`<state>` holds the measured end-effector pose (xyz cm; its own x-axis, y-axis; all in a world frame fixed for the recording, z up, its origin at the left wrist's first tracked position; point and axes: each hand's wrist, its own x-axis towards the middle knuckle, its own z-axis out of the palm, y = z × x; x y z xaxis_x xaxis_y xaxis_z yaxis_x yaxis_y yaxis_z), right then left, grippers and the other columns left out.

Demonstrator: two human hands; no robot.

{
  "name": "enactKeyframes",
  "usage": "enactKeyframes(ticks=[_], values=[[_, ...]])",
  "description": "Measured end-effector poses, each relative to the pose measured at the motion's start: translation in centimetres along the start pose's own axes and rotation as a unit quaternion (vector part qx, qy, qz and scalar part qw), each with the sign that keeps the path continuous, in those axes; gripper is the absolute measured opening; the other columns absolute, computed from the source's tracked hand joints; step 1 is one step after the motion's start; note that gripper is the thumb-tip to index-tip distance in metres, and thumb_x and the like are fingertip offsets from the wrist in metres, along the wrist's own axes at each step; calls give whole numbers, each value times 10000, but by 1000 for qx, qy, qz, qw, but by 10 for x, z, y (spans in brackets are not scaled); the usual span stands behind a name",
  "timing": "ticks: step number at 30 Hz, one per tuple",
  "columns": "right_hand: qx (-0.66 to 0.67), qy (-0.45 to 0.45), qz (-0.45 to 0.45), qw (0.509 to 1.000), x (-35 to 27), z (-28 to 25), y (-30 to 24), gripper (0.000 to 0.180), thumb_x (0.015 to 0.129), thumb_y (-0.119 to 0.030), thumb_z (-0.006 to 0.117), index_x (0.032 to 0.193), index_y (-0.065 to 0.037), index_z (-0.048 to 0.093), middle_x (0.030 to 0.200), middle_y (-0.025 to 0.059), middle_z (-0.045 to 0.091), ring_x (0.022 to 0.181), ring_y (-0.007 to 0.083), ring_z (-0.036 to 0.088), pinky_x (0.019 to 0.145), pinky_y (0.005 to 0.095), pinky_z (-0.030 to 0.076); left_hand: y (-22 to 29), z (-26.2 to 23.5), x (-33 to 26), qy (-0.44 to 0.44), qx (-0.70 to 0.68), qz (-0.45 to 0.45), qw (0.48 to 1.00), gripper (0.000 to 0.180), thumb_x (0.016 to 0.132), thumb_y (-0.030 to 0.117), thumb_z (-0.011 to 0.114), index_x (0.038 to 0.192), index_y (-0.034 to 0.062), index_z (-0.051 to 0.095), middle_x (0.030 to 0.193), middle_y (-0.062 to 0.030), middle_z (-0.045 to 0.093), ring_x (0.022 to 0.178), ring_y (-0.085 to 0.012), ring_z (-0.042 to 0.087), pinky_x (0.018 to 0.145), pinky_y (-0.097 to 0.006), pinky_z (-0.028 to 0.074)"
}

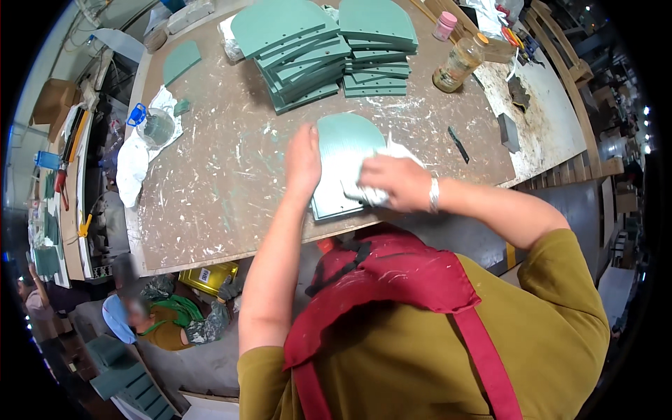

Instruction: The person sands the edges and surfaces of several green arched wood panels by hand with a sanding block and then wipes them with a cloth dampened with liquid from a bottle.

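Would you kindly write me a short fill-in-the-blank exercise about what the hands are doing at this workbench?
1. The right hand presses a white ____ onto the green panel.
2. The left hand rests on the panel's ____ edge.
3. Behind the panel stand two ____ of matching green panels.
4. The bottle of yellowish liquid stands on the bench's ____ side.

Missing words: cloth; left; stacks; right

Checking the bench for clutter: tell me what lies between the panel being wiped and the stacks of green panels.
Head view: only bare, paint-scuffed tabletop separates the panel from the stacks.
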<state>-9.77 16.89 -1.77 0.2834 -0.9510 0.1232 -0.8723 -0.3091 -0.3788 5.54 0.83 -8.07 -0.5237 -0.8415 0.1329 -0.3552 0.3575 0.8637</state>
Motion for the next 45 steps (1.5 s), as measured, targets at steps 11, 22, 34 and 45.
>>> enactKeyframes(ticks=[11, 22, 34, 45], values=[[9, 23, -1, 1000, -22, -6, -2, 324, 679, -32, 637, 985, -118, 574, 972, 81, 533, 896, 292, 582, 731, 406, 508, 22, -17, 18, -49, 129, 12, 990, 417, 941, 341, 569, 1179, 3, 620, 1104, -244, 662, 1059, -409, 621, 904, -460, 482], [27, 107, 65, 992, -21, 8, -11, 379, 681, 19, 638, 1028, -131, 607, 984, 68, 536, 899, 289, 556, 753, 411, 501, -1, -16, 58, -207, -53, -60, 975, 470, 838, 301, 703, 1196, 7, 624, 1096, -179, 688, 1005, -280, 654, 900, -366, 492], [39, 102, 68, 992, -21, 7, -9, 362, 698, 7, 661, 1040, -98, 602, 989, 91, 531, 901, 315, 541, 759, 410, 477, 27, -17, 64, -255, -34, -148, 955, 456, 775, 221, 716, 1181, 34, 623, 1046, -136, 675, 959, -208, 624, 856, -320, 496], [23, 101, 64, 992, -16, 11, -11, 402, 661, 30, 648, 1030, -114, 585, 976, 88, 514, 903, 306, 552, 744, 408, 511, 22, -14, 70, -271, -23, -144, 952, 417, 777, 234, 738, 1129, 37, 631, 995, -114, 674, 892, -179, 621, 806, -316, 498]])
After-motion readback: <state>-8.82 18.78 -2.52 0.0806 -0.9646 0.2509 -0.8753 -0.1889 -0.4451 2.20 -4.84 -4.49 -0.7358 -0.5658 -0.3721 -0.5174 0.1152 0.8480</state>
